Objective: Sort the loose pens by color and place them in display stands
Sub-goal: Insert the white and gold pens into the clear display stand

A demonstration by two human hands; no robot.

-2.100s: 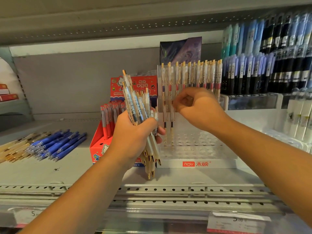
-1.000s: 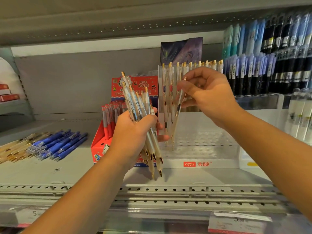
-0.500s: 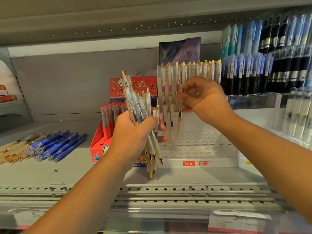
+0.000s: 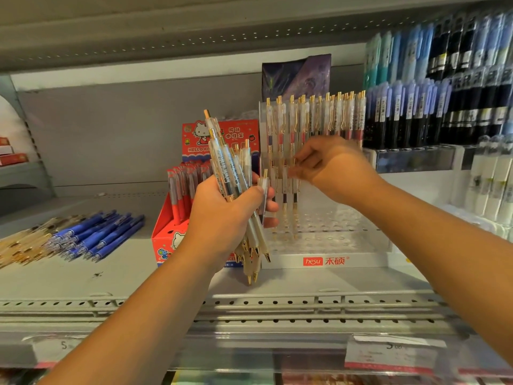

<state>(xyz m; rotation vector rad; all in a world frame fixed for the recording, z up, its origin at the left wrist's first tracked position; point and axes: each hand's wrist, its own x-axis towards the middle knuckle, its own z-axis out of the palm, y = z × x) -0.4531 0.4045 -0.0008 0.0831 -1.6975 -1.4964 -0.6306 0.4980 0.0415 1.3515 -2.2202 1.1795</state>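
The left hand grips a bundle of clear gold-tipped pens, tips down, before the clear display stand. The right hand, fingers curled, meets the front-row pens standing in it — blur hides whether it pinches one. Loose blue pens lie on the shelf.

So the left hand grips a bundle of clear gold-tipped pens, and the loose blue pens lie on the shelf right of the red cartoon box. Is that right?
Not quite. The head view shows the loose blue pens lying on the shelf left of the red cartoon box, not right. The left hand does grip the bundle of clear gold-tipped pens.
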